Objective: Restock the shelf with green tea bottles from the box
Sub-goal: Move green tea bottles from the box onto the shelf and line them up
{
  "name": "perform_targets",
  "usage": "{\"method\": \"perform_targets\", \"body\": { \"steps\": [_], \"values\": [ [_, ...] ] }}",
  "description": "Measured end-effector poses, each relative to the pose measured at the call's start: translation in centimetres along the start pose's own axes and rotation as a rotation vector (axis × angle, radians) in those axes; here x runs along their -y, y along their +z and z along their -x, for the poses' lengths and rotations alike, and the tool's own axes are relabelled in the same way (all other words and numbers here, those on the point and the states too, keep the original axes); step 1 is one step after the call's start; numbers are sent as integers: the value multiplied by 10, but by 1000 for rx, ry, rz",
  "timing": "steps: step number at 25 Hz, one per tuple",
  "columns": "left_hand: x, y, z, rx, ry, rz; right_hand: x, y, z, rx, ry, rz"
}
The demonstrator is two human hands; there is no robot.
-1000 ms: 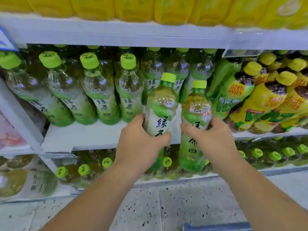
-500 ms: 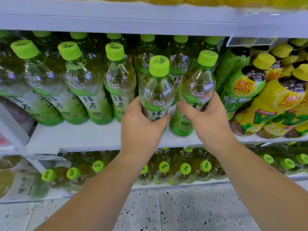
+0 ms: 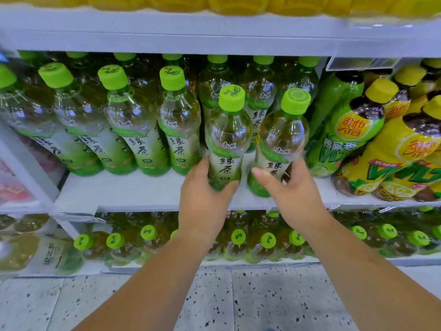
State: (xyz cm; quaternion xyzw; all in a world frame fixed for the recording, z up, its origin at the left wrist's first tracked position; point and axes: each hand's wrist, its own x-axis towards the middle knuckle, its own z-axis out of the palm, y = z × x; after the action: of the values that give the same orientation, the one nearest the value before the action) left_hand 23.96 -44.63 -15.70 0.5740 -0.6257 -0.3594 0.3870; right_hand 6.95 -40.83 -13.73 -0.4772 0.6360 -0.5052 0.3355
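Observation:
Two green tea bottles with lime caps stand upright at the front of the white middle shelf (image 3: 133,192). My left hand (image 3: 205,187) grips the lower part of the left bottle (image 3: 228,132). My right hand (image 3: 291,187) grips the base of the right bottle (image 3: 282,137), thumb across its label. Both bottles sit in front of rows of the same green tea bottles (image 3: 143,130) that fill the shelf to the left and behind. The box is out of view.
Yellow and green lemon tea bottles (image 3: 391,149) crowd the shelf right of my right hand. A lower shelf holds more green-capped bottles (image 3: 238,237). The upper shelf (image 3: 214,32) carries yellow packs. Speckled floor (image 3: 214,299) lies below. A white divider (image 3: 26,163) slants at the left.
Both hands have pushed the two bottles up and forward onto the middle shelf, and the grips have slid down toward the bottle bases. The view has moved closer to the shelf.

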Motion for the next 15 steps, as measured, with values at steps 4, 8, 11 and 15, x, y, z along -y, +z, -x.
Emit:
{"method": "perform_targets", "body": {
  "steps": [4,8,11,15],
  "values": [
    [10,8,5,-66,-88,-8,-22,-8,6,27,48,237],
    [15,9,6,-126,-115,22,-36,3,2,-60,43,231],
    [14,9,3,-170,-123,-12,-40,12,-7,-56,42,195],
    [13,10,-4,-213,-153,-63,-42,18,-17,-37,25,182]
  ]
}}
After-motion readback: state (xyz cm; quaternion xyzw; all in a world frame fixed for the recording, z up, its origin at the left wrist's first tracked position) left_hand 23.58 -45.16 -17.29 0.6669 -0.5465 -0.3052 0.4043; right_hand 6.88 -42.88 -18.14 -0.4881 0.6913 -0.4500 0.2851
